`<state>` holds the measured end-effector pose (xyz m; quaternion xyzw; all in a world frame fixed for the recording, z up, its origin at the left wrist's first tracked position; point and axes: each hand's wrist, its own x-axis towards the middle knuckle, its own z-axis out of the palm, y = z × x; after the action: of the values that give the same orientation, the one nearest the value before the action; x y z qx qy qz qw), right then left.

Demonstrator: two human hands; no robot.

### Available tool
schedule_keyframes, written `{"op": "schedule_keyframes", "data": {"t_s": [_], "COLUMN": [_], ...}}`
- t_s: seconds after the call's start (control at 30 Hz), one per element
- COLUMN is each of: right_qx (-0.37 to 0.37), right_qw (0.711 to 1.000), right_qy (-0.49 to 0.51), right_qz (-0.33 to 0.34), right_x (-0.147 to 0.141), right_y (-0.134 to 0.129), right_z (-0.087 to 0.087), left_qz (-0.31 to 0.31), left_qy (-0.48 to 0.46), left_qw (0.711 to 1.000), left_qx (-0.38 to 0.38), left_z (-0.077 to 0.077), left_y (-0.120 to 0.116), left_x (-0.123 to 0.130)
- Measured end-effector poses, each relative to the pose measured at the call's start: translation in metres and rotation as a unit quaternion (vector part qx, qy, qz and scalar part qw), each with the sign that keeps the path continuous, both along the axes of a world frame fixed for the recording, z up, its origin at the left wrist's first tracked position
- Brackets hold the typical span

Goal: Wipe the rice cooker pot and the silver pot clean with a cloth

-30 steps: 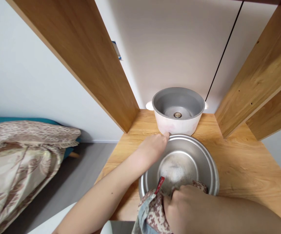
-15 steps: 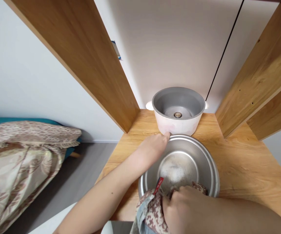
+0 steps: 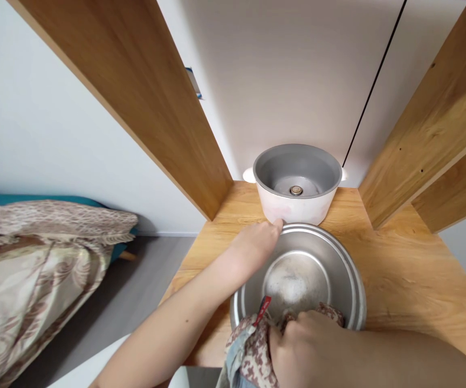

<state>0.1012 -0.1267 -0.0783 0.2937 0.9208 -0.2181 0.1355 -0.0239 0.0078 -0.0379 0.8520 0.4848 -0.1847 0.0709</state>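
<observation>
A round silver metal pot point(image 3: 297, 277) lies on the wooden tabletop in front of me, with a paler circle at its middle. My left hand point(image 3: 255, 245) grips its rim at the upper left, thumb against the edge and the other fingers mostly hidden. In my right hand point(image 3: 301, 345) is a bunched brown-and-white patterned cloth point(image 3: 253, 353) with grey-blue edging and a red tag, pressed against the near side of the pot. Just behind the pot stands a white rice cooker body point(image 3: 297, 207), open at the top, with a grey inside and a round metal button at its bottom.
The wooden tabletop point(image 3: 403, 280) runs to the right, between a thick wooden post point(image 3: 136, 108) on the left and wooden boards point(image 3: 431, 118) on the right. A pale wall rises behind the cooker. At far left, a bed with a patterned cover point(image 3: 47, 258) stands on grey floor.
</observation>
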Motion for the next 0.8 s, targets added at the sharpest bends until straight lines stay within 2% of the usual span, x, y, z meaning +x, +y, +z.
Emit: {"op": "schedule_keyframes", "data": {"t_s": [0.13,0.4,0.63,0.8], "right_qx": [0.009,0.037,0.061,0.075], "right_qw": [1.0,0.997,0.994,0.994], "right_qy": [0.013,0.063,0.09,0.075], "right_qz": [-0.01,-0.017,0.014,0.021], "right_x": [-0.002,-0.005,-0.003,-0.003], "right_y": [0.0,-0.004,-0.002,-0.003], "right_z": [-0.003,-0.038,-0.027,-0.029], "left_qz": [-0.004,-0.021,-0.009,-0.007], "left_qy": [-0.001,-0.005,-0.011,-0.004], "left_qw": [1.0,1.0,1.0,1.0], "left_qx": [0.009,0.017,0.008,0.001], "left_z": [0.001,0.002,-0.001,0.003], "left_y": [-0.002,-0.002,-0.002,-0.003], "left_x": [0.001,0.001,0.002,0.002]}}
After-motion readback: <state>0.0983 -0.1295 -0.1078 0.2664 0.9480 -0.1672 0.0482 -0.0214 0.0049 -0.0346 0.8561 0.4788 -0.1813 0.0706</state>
